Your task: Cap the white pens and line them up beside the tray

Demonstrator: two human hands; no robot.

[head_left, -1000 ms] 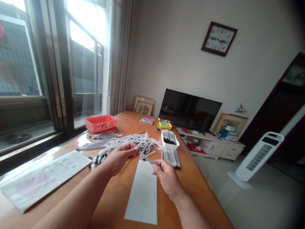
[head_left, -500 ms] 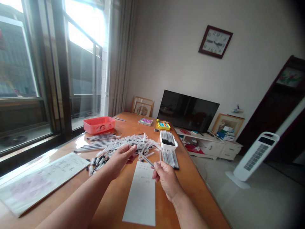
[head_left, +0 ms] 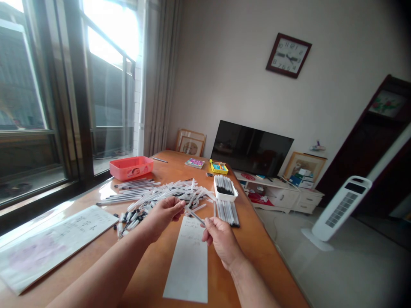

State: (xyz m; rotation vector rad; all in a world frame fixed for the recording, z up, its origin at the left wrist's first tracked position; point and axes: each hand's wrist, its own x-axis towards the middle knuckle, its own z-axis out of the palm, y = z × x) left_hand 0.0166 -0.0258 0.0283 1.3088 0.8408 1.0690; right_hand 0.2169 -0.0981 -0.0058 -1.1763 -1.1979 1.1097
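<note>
My right hand [head_left: 220, 239] is closed on a slim, pale pen [head_left: 195, 216], held at its near end between thumb and fingers. The pen slants up to the left, its far end at the fingertips of my left hand [head_left: 168, 211]. That hand is pinched; whatever lies between its thumb and finger is too small to make out. Below the pen lies a long white paper sheet [head_left: 188, 267] with faint writing. Beyond my hands spreads a loose heap of clear pen parts [head_left: 170, 192], with black-ended pieces [head_left: 133, 218] near my left forearm.
To the right, a white box [head_left: 236, 194] holds upright pens, with a row of pens [head_left: 227, 214] beside it. A red basket [head_left: 131, 168] stands far left, a writing pad [head_left: 54, 248] near left. A yellow box [head_left: 218, 167] and a booklet [head_left: 194, 163] lie farther back.
My left fingertips and the far end of the pen have come together, where a small gap showed before. The whole view has shifted slightly.
</note>
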